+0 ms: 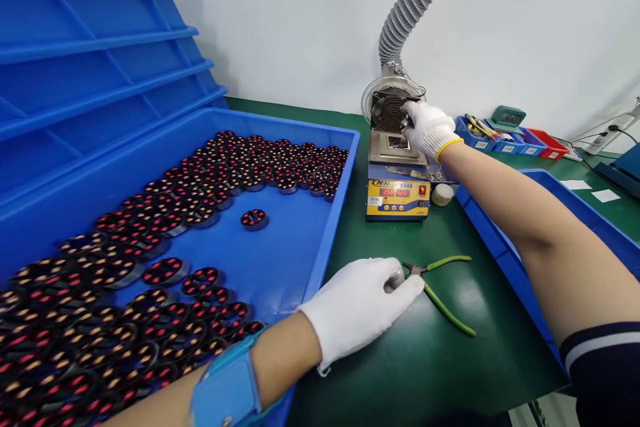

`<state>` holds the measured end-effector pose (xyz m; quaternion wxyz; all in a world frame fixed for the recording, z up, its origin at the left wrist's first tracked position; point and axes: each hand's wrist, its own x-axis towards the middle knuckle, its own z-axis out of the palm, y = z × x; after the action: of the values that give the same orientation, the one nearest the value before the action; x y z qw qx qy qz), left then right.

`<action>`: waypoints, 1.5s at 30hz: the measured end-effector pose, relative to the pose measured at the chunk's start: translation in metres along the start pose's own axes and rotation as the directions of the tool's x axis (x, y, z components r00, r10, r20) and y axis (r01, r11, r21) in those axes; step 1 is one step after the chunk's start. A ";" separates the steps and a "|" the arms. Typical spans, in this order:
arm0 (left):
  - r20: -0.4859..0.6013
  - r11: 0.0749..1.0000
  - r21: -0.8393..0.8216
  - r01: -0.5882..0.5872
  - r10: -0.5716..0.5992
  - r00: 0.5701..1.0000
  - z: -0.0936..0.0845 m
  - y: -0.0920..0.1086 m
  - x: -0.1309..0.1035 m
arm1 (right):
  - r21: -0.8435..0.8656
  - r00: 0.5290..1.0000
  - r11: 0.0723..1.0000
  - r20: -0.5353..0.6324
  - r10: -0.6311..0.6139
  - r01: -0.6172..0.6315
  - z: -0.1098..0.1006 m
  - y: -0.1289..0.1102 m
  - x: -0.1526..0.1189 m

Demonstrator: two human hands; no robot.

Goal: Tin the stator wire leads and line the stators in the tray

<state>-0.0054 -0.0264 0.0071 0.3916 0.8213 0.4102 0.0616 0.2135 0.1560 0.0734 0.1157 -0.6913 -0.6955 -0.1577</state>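
My left hand (363,303), in a white glove, rests on the green table beside cutting pliers (447,310) with green handles. Its fingers are loosely curled with a gap to the thumb, and the thumb lies by the pliers' head; nothing shows in its grasp. My right hand (430,128), gloved in white with a yellow cuff edge, reaches over a solder pot (397,200) with a lit red display. The fingertips are pinched together by the round dark ringed disc (389,113) behind the pot. What they hold is small, dark and partly hidden.
A large blue tray (337,203) on the left holds many round black parts (254,219) with red and tan coils. Above the pot rises a grey exhaust hose (415,3). At right stand another blue tray (555,193), small bins (475,137) and a white round container (442,195).
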 end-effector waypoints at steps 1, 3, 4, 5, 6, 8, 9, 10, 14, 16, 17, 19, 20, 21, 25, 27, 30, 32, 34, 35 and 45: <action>-0.001 1.000 -0.001 -0.002 0.002 1.000 0.000 0.000 0.000 | -0.039 1.000 0.999 0.017 -0.007 0.008 0.000 -0.002 -0.001; -0.003 1.000 -0.003 -0.004 0.004 1.000 0.000 0.000 0.000 | -0.096 0.998 0.995 0.053 -0.016 0.022 -0.001 -0.005 -0.004; -0.001 1.000 -0.003 -0.006 0.006 1.000 0.001 -0.001 0.000 | -0.113 0.997 0.993 0.069 -0.023 0.031 -0.001 -0.007 -0.005; 0.000 1.000 0.000 -0.009 0.009 1.000 0.001 -0.001 0.000 | -0.125 0.996 0.991 0.081 -0.032 0.041 -0.001 -0.007 -0.006; 0.000 1.000 0.003 -0.012 0.012 1.000 0.002 -0.002 0.001 | -0.132 0.995 0.990 0.089 -0.038 0.049 -0.001 -0.008 -0.007; -0.006 1.000 0.013 -0.020 0.020 1.000 0.003 -0.003 0.001 | -0.138 0.994 0.989 0.097 -0.041 0.054 -0.001 -0.009 -0.009; -0.009 1.000 0.018 -0.022 0.023 1.000 0.003 -0.003 0.001 | -0.138 0.995 0.989 0.097 -0.040 0.053 0.000 -0.008 -0.009; -0.011 0.999 0.023 -0.023 0.023 1.000 0.004 -0.003 0.001 | -0.139 0.995 0.989 0.095 -0.040 0.053 0.000 -0.008 -0.009; -0.007 0.999 0.033 -0.015 0.015 1.000 0.003 -0.002 0.000 | -0.145 0.994 0.987 0.095 -0.048 0.062 0.003 -0.008 -0.009; -0.003 0.999 0.037 -0.013 0.014 1.000 0.003 -0.002 0.000 | -0.143 0.994 0.988 0.097 -0.046 0.060 0.004 -0.008 -0.009; 0.000 0.999 0.038 -0.013 0.013 1.000 0.003 -0.002 0.001 | -0.141 0.994 0.988 0.100 -0.042 0.056 0.003 -0.008 -0.009; 0.003 0.999 0.039 -0.013 0.013 1.000 0.002 -0.002 0.001 | -0.137 0.994 0.989 0.107 -0.040 0.055 0.003 -0.008 -0.009; 0.004 0.999 0.039 -0.015 0.015 1.000 0.003 -0.002 0.001 | -0.136 0.993 0.989 0.110 -0.040 0.055 0.002 -0.009 -0.009; 0.004 0.999 0.040 -0.018 0.018 1.000 0.003 -0.002 0.001 | -0.136 0.993 0.989 0.113 -0.041 0.056 0.002 -0.009 -0.009; 0.002 0.998 0.049 -0.025 0.025 1.000 0.003 -0.003 0.001 | -0.130 0.993 0.990 0.108 -0.043 0.057 -0.001 -0.009 -0.009; -0.001 0.998 0.050 -0.022 0.022 1.000 0.004 -0.003 0.001 | -0.121 0.995 0.991 0.082 -0.049 0.059 -0.003 -0.007 -0.008; -0.003 0.998 0.061 -0.019 0.020 1.000 0.004 -0.003 0.001 | -0.094 0.998 0.994 0.013 -0.054 0.055 -0.007 -0.003 -0.006; -0.003 0.997 0.070 -0.028 0.029 1.000 0.004 -0.004 0.001 | -0.083 0.998 0.995 -0.008 -0.057 0.056 -0.009 -0.001 -0.004; -0.001 0.997 0.070 -0.035 0.035 0.999 0.005 -0.004 0.002 | -0.088 0.998 0.994 -0.002 -0.063 0.063 -0.011 -0.001 -0.003; 0.002 0.997 0.068 -0.034 0.034 0.999 0.005 -0.005 0.002 | -0.091 0.998 0.994 0.002 -0.066 0.066 -0.012 -0.001 -0.003; 0.009 0.996 0.082 -0.021 0.021 1.000 0.004 -0.002 0.001 | -0.154 0.993 0.983 0.080 -0.085 0.096 -0.006 -0.011 -0.004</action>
<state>-0.0050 -0.0274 0.0028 0.3583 0.8413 0.4022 0.0454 0.2025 0.1504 0.0764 0.0279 -0.6713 -0.7154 -0.1918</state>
